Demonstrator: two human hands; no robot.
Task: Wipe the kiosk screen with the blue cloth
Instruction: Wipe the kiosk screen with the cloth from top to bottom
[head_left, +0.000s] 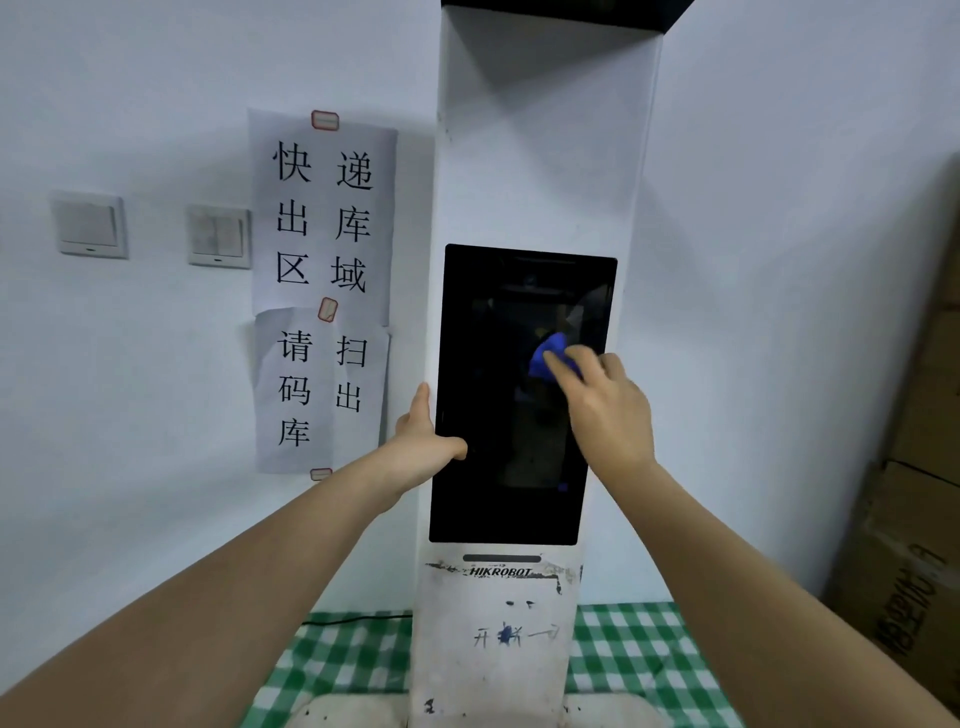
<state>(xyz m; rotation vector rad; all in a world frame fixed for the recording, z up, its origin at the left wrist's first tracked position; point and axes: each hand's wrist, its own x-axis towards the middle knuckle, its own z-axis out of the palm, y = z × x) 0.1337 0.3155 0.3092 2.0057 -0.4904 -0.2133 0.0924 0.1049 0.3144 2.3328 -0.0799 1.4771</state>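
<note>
A tall white kiosk (540, 171) stands against the wall, with a dark, switched-off screen (498, 415) set in its front. My right hand (605, 405) presses a bunched blue cloth (545, 353) flat against the upper right part of the screen; only a small piece of cloth shows past the fingers. My left hand (423, 436) grips the kiosk's left edge at mid-screen height, thumb lying on the screen's black bezel.
Paper signs (322, 218) with large characters are taped to the wall left of the kiosk, beside two light switches (91, 223). A green checked cloth (623, 654) covers the surface under the kiosk. Stacked cardboard boxes (909, 467) stand at the right.
</note>
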